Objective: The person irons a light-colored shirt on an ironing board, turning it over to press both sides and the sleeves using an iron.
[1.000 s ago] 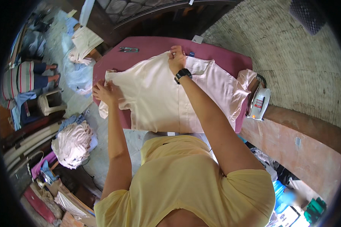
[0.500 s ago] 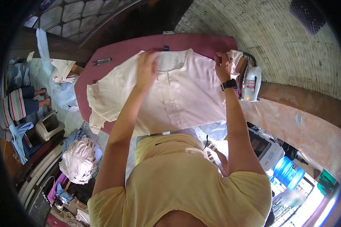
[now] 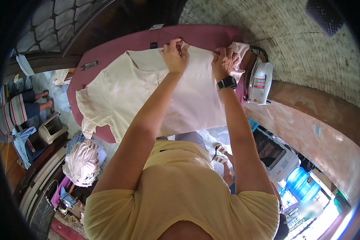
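Observation:
A cream short-sleeved shirt (image 3: pixel 120 94) lies spread over the maroon padded ironing board (image 3: pixel 212 34), its neckline toward the far edge. My left hand (image 3: pixel 175 56) pinches the shirt at the right end of the neckline, fingers bent together. Farther right, my right hand (image 3: pixel 225 63), with a dark watch at the wrist, has its fingers curled on the shirt's right shoulder beside the bunched sleeve. Its fingertips are partly hidden. A white iron (image 3: pixel 262 83) stands just right of that sleeve.
Thread snips (image 3: pixel 89 65) and a small dark object (image 3: pixel 153 45) lie on the board. At left are a heap of pale cloth (image 3: pixel 82 163), a beige bin (image 3: pixel 53 129) and another person's legs (image 3: pixel 40 101). A blue water jug (image 3: pixel 302 185) is at lower right.
My left hand has moved right across the neckline to its right end and now pinches the cloth. My right hand has shifted slightly left and curls on the shoulder.

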{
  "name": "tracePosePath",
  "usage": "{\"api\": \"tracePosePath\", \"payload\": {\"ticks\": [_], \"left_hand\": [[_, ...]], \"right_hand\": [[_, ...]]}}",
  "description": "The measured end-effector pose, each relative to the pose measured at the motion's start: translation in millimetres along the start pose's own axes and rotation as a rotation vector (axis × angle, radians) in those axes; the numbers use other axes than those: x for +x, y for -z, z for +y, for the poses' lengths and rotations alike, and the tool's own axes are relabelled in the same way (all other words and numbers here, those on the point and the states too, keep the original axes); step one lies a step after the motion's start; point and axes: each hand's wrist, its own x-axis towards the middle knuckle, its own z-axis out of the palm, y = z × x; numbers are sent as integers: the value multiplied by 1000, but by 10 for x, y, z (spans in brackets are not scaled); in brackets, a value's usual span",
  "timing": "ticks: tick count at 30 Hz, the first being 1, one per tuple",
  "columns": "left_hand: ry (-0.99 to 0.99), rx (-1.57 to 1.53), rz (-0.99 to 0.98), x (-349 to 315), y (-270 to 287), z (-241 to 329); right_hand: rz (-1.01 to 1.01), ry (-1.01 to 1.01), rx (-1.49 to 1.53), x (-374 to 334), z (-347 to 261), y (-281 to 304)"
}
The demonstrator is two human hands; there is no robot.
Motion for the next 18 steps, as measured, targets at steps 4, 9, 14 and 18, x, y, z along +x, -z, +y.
{"api": "tracePosePath", "payload": {"ticks": [4, 9, 14, 18], "left_hand": [[85, 13, 17, 20, -20, -44], [271, 101, -121, 127, -65, 77], [517, 107, -167, 270, -82, 108], [394, 137, -70, 222, -116, 127]], "right_hand": [[-160, 181, 288, -44, -461, 115], [-56, 182, 435, -39, -294, -122], [-186, 83, 461, -12, -306, -122], [-155, 111, 451, -31, -279, -167]]}}
